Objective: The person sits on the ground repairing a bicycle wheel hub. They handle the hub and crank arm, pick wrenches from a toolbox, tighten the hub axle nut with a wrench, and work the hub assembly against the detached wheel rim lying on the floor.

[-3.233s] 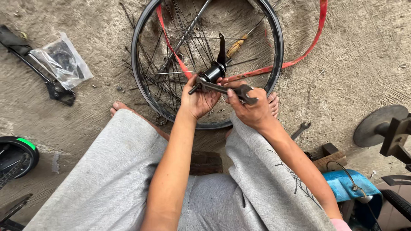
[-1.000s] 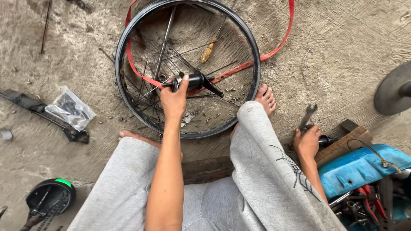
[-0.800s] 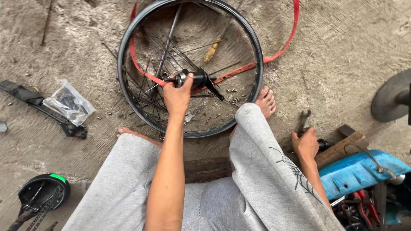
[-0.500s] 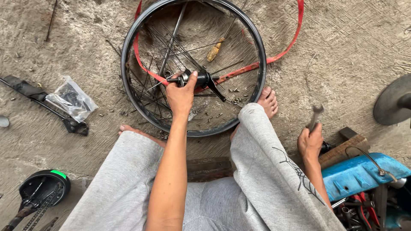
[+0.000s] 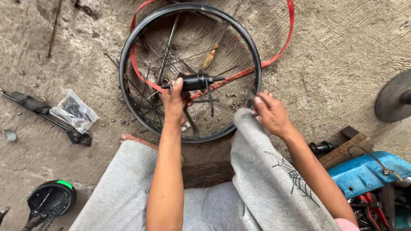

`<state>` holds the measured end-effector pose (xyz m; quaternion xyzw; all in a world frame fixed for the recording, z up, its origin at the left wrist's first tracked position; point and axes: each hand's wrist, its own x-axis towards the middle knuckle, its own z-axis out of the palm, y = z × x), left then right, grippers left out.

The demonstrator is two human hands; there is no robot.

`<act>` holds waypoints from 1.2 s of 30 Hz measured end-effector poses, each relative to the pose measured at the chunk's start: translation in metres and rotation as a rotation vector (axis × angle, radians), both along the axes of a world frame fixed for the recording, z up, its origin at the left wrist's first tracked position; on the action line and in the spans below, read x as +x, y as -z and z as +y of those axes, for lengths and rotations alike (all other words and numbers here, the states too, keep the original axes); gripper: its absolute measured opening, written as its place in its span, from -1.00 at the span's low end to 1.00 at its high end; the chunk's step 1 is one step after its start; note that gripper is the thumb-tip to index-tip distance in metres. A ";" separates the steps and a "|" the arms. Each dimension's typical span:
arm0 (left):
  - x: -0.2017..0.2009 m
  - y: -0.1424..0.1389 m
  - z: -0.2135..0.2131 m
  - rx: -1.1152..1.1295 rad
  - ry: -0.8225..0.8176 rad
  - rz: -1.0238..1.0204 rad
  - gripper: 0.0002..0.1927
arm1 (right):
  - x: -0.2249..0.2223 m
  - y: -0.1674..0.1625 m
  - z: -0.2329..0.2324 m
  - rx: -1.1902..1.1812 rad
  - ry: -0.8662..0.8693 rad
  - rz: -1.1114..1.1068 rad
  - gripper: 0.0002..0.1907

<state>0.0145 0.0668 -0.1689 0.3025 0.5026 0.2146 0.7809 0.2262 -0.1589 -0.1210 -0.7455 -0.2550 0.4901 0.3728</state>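
Observation:
A black bicycle rim (image 5: 126, 68) lies flat on the concrete with loose spokes inside it. My left hand (image 5: 173, 102) reaches into the rim and grips a black wheel hub (image 5: 198, 81), holding it above the spokes. My right hand (image 5: 270, 114) hovers over my right knee at the rim's near right edge, fingers closed on a small grey metal tool (image 5: 250, 96) that is blurred. A red rim strip (image 5: 279, 54) loops through and around the rim. A wooden-handled screwdriver (image 5: 208, 60) rests inside the rim.
A clear plastic bag (image 5: 73, 112) and a black bar (image 5: 30, 105) lie at the left. A black round part with a green patch (image 5: 51, 199) sits bottom left. At right are a wooden block (image 5: 346, 144), a blue panel (image 5: 364, 171) and a grey disc (image 5: 394, 102).
My right hand lifted a small tool from beside the wooden block and swung it left toward the rim. My left hand stayed on the hub.

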 end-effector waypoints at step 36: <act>0.076 -0.126 -0.028 -0.045 0.084 -0.423 -0.47 | -0.007 -0.070 0.028 0.495 0.083 0.145 -0.54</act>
